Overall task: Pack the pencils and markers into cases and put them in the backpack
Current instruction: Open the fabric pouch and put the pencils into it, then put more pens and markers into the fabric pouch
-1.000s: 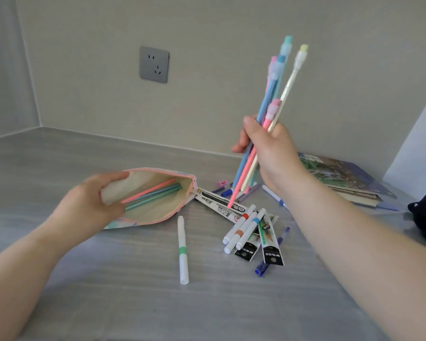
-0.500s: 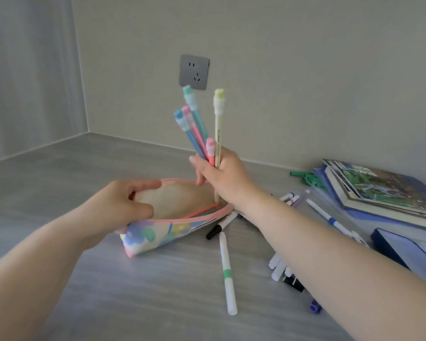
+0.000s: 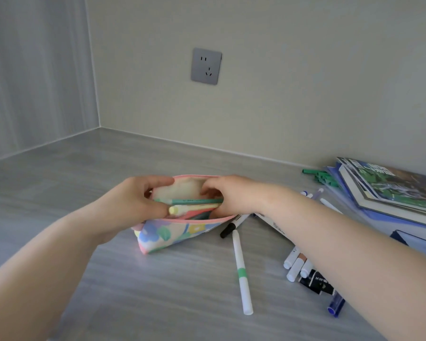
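Grey desk, corner wall. Left hand pinches case rim, keeps mouth open. Right hand, fingers closed around pencils, pushes them inside. Markers loose beside case.

Right hand's fingers and pencil ends hidden inside the case.

I see my left hand holding the floral case open while my right hand grips the pencils inside it.
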